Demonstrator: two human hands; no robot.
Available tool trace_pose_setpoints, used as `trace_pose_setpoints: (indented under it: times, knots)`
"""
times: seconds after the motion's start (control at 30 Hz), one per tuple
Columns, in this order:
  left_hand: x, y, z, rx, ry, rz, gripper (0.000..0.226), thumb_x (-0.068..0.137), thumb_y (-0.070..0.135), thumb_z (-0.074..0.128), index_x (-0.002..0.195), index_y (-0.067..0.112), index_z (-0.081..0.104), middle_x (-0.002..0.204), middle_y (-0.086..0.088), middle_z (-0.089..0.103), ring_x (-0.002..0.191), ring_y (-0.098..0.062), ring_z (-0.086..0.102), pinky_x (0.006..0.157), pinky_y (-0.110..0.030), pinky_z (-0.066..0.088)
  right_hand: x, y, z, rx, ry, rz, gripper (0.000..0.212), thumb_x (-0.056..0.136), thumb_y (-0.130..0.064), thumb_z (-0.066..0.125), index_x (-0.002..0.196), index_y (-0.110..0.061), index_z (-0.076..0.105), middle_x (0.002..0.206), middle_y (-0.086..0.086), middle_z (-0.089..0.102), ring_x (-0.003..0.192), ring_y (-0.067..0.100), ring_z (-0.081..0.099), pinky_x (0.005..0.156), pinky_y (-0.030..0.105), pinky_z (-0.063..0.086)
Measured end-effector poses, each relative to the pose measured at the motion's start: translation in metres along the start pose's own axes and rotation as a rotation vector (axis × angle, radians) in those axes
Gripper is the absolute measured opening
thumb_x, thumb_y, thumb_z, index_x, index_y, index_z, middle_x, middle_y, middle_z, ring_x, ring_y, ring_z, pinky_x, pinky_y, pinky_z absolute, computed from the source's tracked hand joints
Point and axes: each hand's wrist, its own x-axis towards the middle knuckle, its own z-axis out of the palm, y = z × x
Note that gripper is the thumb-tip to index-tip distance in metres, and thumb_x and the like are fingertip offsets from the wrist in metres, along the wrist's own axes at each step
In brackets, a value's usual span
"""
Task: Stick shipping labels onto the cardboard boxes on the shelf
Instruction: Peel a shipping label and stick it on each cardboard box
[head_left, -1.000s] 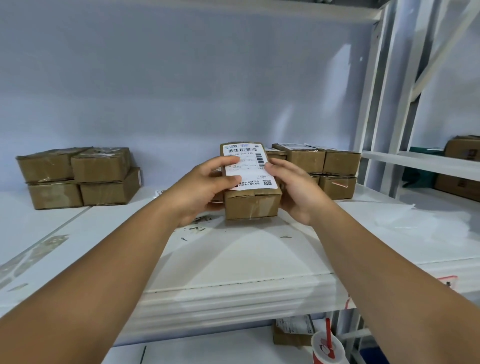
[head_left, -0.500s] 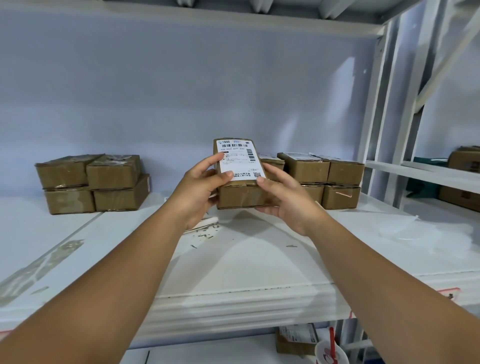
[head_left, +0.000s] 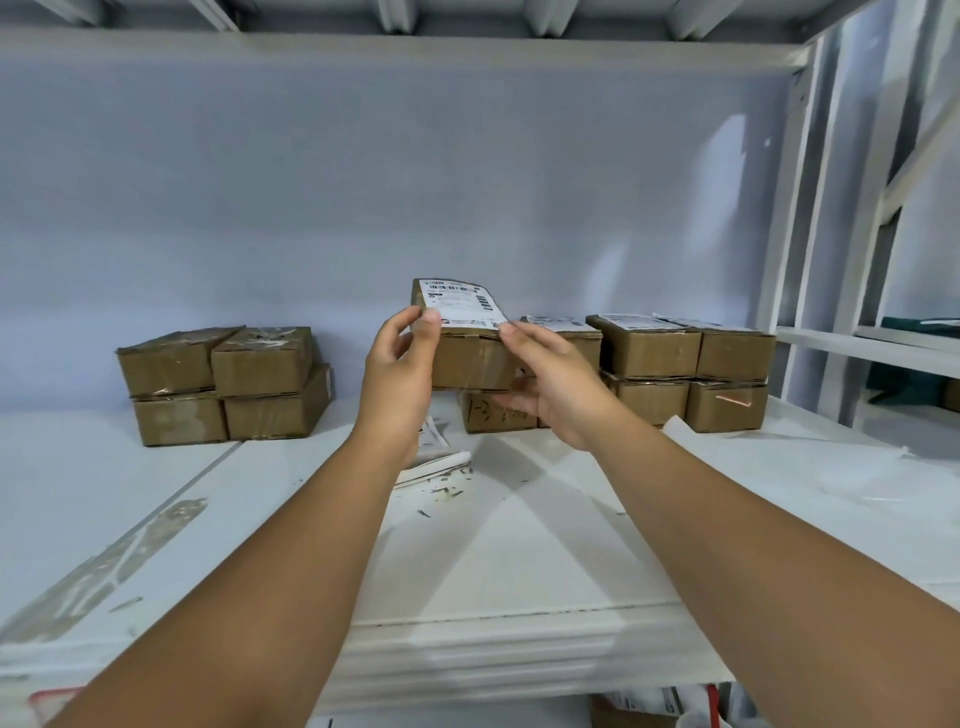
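I hold a small cardboard box (head_left: 470, 358) in the air above the white shelf (head_left: 519, 561), in front of the right stack. A white shipping label (head_left: 462, 304) with barcodes covers its top. My left hand (head_left: 397, 374) grips the box's left side, thumb on the label's near edge. My right hand (head_left: 550, 384) grips the right side, fingers under the box and thumb at the label's corner. Behind it stands a stack of labelled boxes (head_left: 675, 364). A stack of bare boxes (head_left: 223, 384) sits at the left.
Loose label backing sheets (head_left: 434, 462) and paper scraps lie on the shelf below my hands. More white paper (head_left: 769, 467) lies at the right. White shelf uprights (head_left: 815, 260) rise at the right, with another shelf bay beyond. An upper shelf beam (head_left: 395, 52) runs overhead.
Both hands have lifted the labelled box off the shelf and carried it up and back toward the right stack. The view has tilted upward.
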Motion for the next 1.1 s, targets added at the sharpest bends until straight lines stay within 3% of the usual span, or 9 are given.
trace_pose_setpoints:
  times: [0.13, 0.2, 0.33, 0.43, 0.53, 0.63, 0.73, 0.9, 1.1]
  knots:
    - [0.011, -0.014, 0.001, 0.248, -0.117, 0.038, 0.051, 0.08, 0.026, 0.072, 0.126, 0.031, 0.05, 0.124, 0.003, 0.057, 0.107, -0.002, 0.056, 0.095, -0.031, 0.048, 0.008, 0.011, -0.006, -0.028, 0.076, -0.012, 0.025, 0.09, -0.039, 0.06, 0.11, -0.024, 0.062, 0.117, 0.005, 0.059, 0.107, 0.025, 0.057, 0.072, 0.035, 0.059]
    - [0.022, -0.017, 0.005, 0.328, -0.117, 0.031, 0.052, 0.083, 0.021, 0.07, 0.13, 0.027, 0.048, 0.124, -0.002, 0.059, 0.11, -0.012, 0.057, 0.097, -0.037, 0.048, 0.01, 0.015, -0.013, -0.118, 0.087, -0.037, 0.028, 0.091, -0.038, 0.061, 0.118, -0.029, 0.058, 0.115, 0.0, 0.061, 0.102, 0.022, 0.061, 0.074, 0.034, 0.058]
    - [0.037, -0.017, 0.019, 0.443, -0.073, -0.028, 0.046, 0.086, 0.019, 0.066, 0.129, 0.02, 0.048, 0.125, -0.004, 0.059, 0.108, -0.022, 0.058, 0.096, -0.037, 0.048, 0.016, 0.024, -0.018, -0.593, 0.161, -0.137, 0.053, 0.076, -0.046, 0.066, 0.127, -0.035, 0.056, 0.106, -0.011, 0.065, 0.1, 0.017, 0.063, 0.091, 0.037, 0.051]
    - [0.036, -0.024, 0.031, 0.579, 0.007, 0.003, 0.044, 0.09, 0.018, 0.06, 0.131, 0.02, 0.045, 0.125, -0.003, 0.055, 0.104, -0.02, 0.054, 0.085, -0.025, 0.044, 0.016, 0.025, -0.024, -0.755, 0.255, -0.151, 0.051, 0.088, -0.028, 0.064, 0.137, -0.025, 0.049, 0.097, -0.005, 0.055, 0.098, 0.016, 0.057, 0.089, 0.025, 0.043]
    - [0.031, -0.03, 0.035, 0.747, -0.033, 0.063, 0.054, 0.092, 0.016, 0.056, 0.141, 0.02, 0.031, 0.131, -0.006, 0.052, 0.112, -0.023, 0.051, 0.078, -0.02, 0.034, 0.016, 0.025, -0.026, -0.743, 0.297, -0.188, 0.036, 0.087, -0.018, 0.063, 0.121, -0.023, 0.053, 0.086, 0.0, 0.062, 0.093, 0.02, 0.062, 0.084, 0.026, 0.045]
    - [0.025, -0.032, 0.038, 0.832, -0.07, 0.141, 0.061, 0.091, 0.007, 0.053, 0.143, 0.018, 0.023, 0.136, -0.014, 0.037, 0.103, -0.026, 0.05, 0.08, -0.019, 0.031, 0.021, 0.029, -0.029, -0.713, 0.373, -0.183, 0.02, 0.086, -0.009, 0.059, 0.09, -0.023, 0.046, 0.074, 0.0, 0.061, 0.085, 0.029, 0.066, 0.084, 0.044, 0.052]
    - [0.02, -0.035, 0.043, 0.887, -0.095, 0.176, 0.057, 0.09, 0.002, 0.049, 0.14, 0.018, 0.025, 0.131, -0.015, 0.031, 0.082, -0.023, 0.046, 0.077, -0.022, 0.035, 0.023, 0.029, -0.033, -0.655, 0.432, -0.173, 0.026, 0.084, -0.006, 0.056, 0.072, -0.026, 0.045, 0.078, 0.003, 0.063, 0.084, 0.029, 0.067, 0.082, 0.045, 0.054]
    - [0.02, -0.038, 0.043, 0.967, -0.075, 0.204, 0.055, 0.087, -0.001, 0.047, 0.134, 0.021, 0.03, 0.119, -0.016, 0.039, 0.091, -0.031, 0.051, 0.077, -0.033, 0.041, 0.019, 0.026, -0.031, -0.78, 0.342, -0.184, 0.011, 0.086, -0.013, 0.058, 0.082, -0.023, 0.062, 0.071, -0.01, 0.058, 0.076, 0.011, 0.056, 0.054, 0.003, 0.035]
    - [0.016, -0.037, 0.04, 1.07, -0.03, 0.198, 0.023, 0.084, 0.0, 0.044, 0.084, 0.015, 0.061, 0.133, -0.01, 0.032, 0.118, -0.029, 0.04, 0.085, -0.036, 0.046, 0.017, 0.029, -0.029, -0.804, 0.252, -0.165, 0.021, 0.088, -0.016, 0.056, 0.102, -0.022, 0.07, 0.068, -0.02, 0.052, 0.085, 0.009, 0.053, 0.071, 0.013, 0.035]
